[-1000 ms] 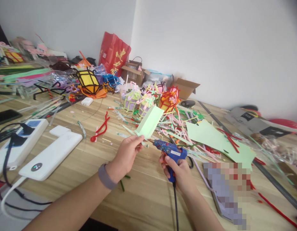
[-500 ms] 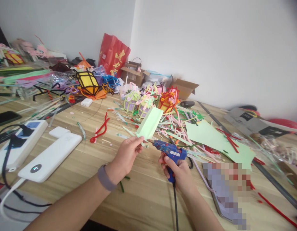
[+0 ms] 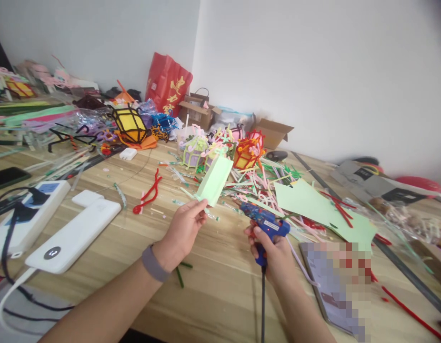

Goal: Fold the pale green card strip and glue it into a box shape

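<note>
My left hand (image 3: 183,228) pinches the lower corner of a folded pale green paper piece (image 3: 215,180) and holds it up over the wooden table (image 3: 213,281). My right hand (image 3: 274,250) grips a blue hot glue gun (image 3: 265,221) by its handle, nozzle pointing up and left. The nozzle tip sits a little right of the paper, apart from it. The gun's black cord (image 3: 262,305) runs down toward me. A grey band is on my left wrist.
A heap of pipe cleaners and small lanterns (image 3: 220,150) lies behind the paper. Green paper sheets (image 3: 313,202) lie at right, a blurred tablet (image 3: 336,281) at near right. White power strips (image 3: 72,233) with cables sit at left. A red bag (image 3: 167,85) and cardboard boxes (image 3: 272,131) line the wall.
My right hand has pulled the glue gun to the right, away from the green paper. My left hand has turned the paper slightly and moved it a bit left.
</note>
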`<action>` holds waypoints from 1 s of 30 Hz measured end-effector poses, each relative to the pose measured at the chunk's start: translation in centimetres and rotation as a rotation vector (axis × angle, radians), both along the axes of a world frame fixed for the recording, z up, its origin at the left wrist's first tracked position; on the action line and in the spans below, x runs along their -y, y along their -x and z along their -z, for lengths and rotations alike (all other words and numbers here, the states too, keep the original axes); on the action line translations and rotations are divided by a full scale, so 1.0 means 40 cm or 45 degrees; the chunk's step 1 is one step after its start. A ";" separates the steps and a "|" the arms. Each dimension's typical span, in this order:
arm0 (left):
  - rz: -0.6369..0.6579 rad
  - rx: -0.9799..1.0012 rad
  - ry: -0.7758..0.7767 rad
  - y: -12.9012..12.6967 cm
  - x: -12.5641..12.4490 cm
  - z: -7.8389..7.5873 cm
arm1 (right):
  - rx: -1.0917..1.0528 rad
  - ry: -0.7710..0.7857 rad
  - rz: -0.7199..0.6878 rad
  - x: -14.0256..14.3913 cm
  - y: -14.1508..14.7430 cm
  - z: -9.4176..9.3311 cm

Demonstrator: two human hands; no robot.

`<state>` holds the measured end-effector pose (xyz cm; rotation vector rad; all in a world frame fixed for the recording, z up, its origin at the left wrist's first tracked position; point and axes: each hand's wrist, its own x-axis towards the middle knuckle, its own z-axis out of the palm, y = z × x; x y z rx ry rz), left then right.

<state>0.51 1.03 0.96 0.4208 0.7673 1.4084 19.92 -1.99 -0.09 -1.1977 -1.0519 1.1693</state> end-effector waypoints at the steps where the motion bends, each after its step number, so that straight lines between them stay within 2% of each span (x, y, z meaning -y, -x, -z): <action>1: -0.014 0.034 -0.001 0.005 -0.003 -0.001 | -0.025 0.063 -0.048 -0.001 -0.006 -0.007; 6: -0.042 0.215 0.010 0.027 -0.020 -0.008 | 0.084 0.632 -0.551 0.000 -0.033 -0.015; 8: -0.040 0.275 0.003 0.033 -0.023 -0.011 | 0.190 0.719 -0.756 -0.002 -0.036 -0.002; 10: -0.019 0.324 -0.009 0.035 -0.022 -0.014 | 0.323 0.717 -0.923 -0.008 -0.033 0.010; 12: 0.013 0.359 -0.015 0.035 -0.018 -0.019 | 0.489 0.704 -0.978 -0.016 -0.025 0.013; 15: 0.056 0.385 -0.013 0.031 -0.011 -0.025 | 0.945 0.673 -0.803 -0.019 -0.009 -0.010; 17: 0.077 0.395 -0.009 0.027 -0.008 -0.027 | 1.408 0.462 -0.533 -0.014 0.006 -0.037; 19: 0.096 0.400 0.002 0.023 -0.005 -0.027 | 1.743 0.051 -0.246 -0.008 0.029 -0.062; 22: 0.142 0.405 0.029 0.015 -0.003 -0.025 | 1.757 -0.680 -0.022 -0.008 0.078 -0.080; 24: 0.203 0.417 0.049 0.009 -0.002 -0.022 | 1.698 -1.053 0.060 -0.018 0.114 -0.075; 26: 0.267 0.456 0.049 0.002 -0.001 -0.018 | 1.679 -1.251 0.105 -0.034 0.142 -0.065; 30: 0.345 0.504 0.048 -0.008 0.003 -0.008 | 1.665 -1.358 0.148 -0.060 0.162 -0.051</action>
